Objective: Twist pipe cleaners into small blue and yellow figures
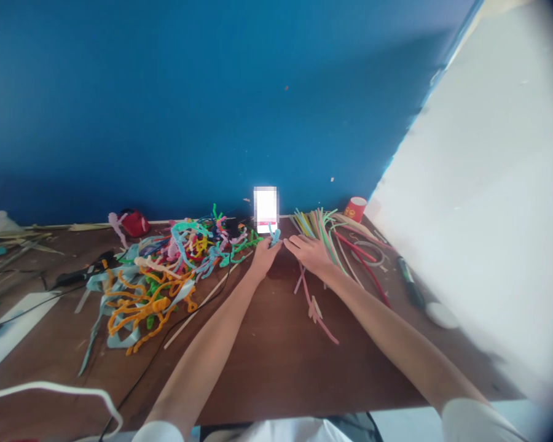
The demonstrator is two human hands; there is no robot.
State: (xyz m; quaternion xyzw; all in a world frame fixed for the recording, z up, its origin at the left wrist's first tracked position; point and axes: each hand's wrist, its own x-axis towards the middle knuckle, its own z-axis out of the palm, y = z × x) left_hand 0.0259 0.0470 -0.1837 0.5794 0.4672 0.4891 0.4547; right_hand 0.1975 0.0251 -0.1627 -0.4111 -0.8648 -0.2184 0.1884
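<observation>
My left hand [262, 259] is closed on a small light-blue fuzzy pipe cleaner [275, 236], bent into a short shape that rises above the thumb. Just to its right is my right hand [309, 252], fingers stretched toward the blue piece with their tips close to it. Whether those tips touch it is too small to tell. Behind both hands a bright phone screen [266, 209] stands upright against the wall. Beneath and in front of my right hand lies a pink pipe cleaner [308, 294] with a short crosspiece.
A tangled heap of colourful pipe cleaners [161, 301] spreads at left, with a glue gun [80, 273] beside it. Straight pipe cleaners [320, 224] fan out behind my right hand. A red paper cup [355, 209] and a dark marker [410, 282] are at right. A cable crosses the left side.
</observation>
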